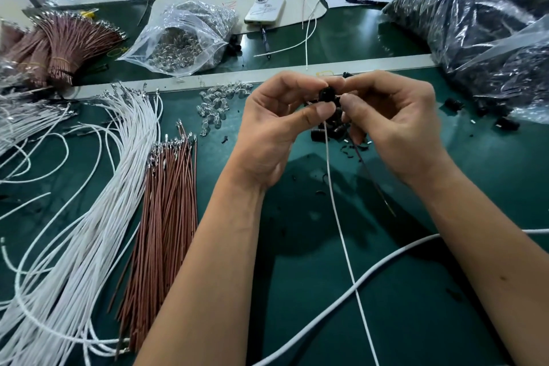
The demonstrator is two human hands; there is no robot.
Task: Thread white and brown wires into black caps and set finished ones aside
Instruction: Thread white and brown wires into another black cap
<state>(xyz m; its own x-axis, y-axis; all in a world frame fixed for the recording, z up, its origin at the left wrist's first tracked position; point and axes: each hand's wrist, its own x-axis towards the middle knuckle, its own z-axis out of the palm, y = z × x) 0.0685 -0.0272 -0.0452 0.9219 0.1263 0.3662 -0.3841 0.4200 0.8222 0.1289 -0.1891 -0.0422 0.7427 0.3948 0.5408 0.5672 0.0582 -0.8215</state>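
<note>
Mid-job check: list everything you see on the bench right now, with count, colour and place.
black cap: one, black, pinched between both hands
white wire: one, hanging from the cap
brown wire: one, hanging under the right hand
white wires: many, left of bench
brown wires: a bundle, beside the white ones
tied brown bundle: one, far left
clear bag: one, small clear parts, centre back
loose clear parts: a heap, left of the hands
dark bag: one, black parts, right
phone: one, white, back
left hand: grip on cap
right hand: grip on cap

An assembly workshop; green bench mat (416,291), wire bundles (166,217), bagged parts (184,38).
</note>
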